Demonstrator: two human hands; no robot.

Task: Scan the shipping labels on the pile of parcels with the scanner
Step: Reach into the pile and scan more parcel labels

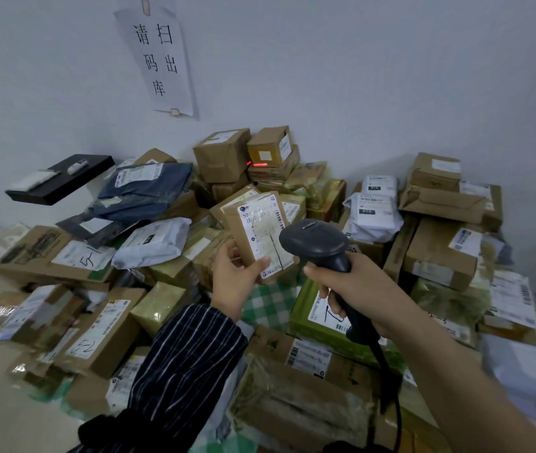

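- Black flat box (59, 178) sits at the far left, on the edge of the pile of parcels (103, 325), with a white label and a small white object on its top.
- Brown carton (54, 253) lies flat below it, and its white label carries handwriting.
- Dark blue plastic bag (148, 188) rests higher up, with a grey-white mailer (152, 240) just below it.
- Paper notice (157, 57) with black handwritten characters is taped to the pale wall above.
- Striped sleeve (188, 361) leads up to the left hand (237, 276), which holds a small parcel (240, 240) upright above the heap. The thumb presses across the lower front; the other fingers curl behind it, mostly hidden.
- Shipping label (265, 235) covers that parcel's front and faces the camera.
- Red bar of light (260, 164) falls on the stacked cartons (224, 155) against the wall, well behind the held parcel.
- Scanner (322, 246), dark grey, has its head just beside the label's lower right corner, and its cable runs down from the handle.
- Right hand (345, 286) grips the scanner handle, fingers wrapped round it.
- Green box (299, 308) lies beneath that hand.
- White mailers (374, 207) and more brown boxes (440, 253) fill the right side.
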